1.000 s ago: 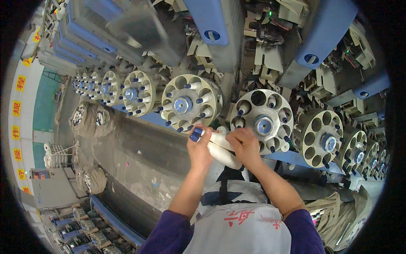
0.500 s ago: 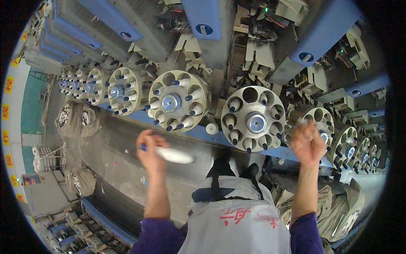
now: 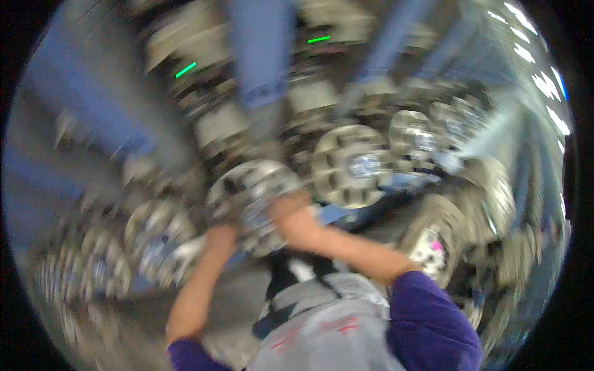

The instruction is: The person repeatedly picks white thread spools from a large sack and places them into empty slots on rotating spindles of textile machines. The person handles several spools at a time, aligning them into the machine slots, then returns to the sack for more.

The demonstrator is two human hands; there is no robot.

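Magazine (image 3: 269, 166), round and pale with a ring of pockets, stands directly ahead of the worker, both hands at its near face. The view is heavily blurred; pocket contents cannot be certified from where I stand.

Left hand (image 3: 224, 236): at the magazine's near left edge, seemingly closed around one end of a yarn bobbin (image 3: 189, 248), white, which juts out to the left in front of the neighbouring magazine (image 3: 141, 217). Right hand (image 3: 289, 213): over the right part of the face, beside the hub (image 3: 255, 216); its fingers are too smeared for me to tell whether they are spread, narrow or gripping anything.

Findings on handling, as judgement: the bobbin is best carried by its tube end, since pressure on the wound yarn could scuff or loosen the layers. Its free end should be kept clear of the left-hand rim, where a knock seems the likeliest fault. The right hand ought to settle at a single pocket, fingers lined up with its opening, and avoid brushing adjacent pockets. Any loose yarn should be kept out of the hub.
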